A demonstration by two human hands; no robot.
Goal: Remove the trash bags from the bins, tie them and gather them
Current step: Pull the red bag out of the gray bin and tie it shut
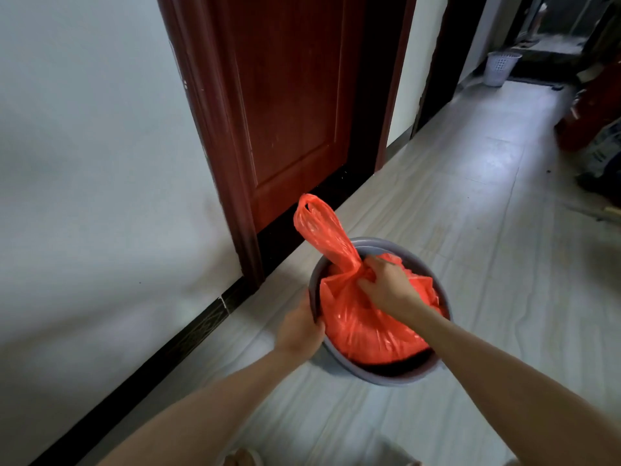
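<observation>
- 1 red bag (pixel 363 324), thin crinkly plastic, sits in 1 round grey bin (pixel 386 376).
- R hand (pixel 386 287) fist-tight on bag neck.
- L hand (pixel 299 331) curls over bin rim.
- 1 white lattice basket (pixel 500 68), far beyond R hand.

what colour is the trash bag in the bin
Bright orange-red, seen in the head view: the trash bag sits in a grey bin.

I see both forearms bare, no sleeves, no watch or rings on my hands; left hand (pixel 299 331), right hand (pixel 386 285).
</observation>
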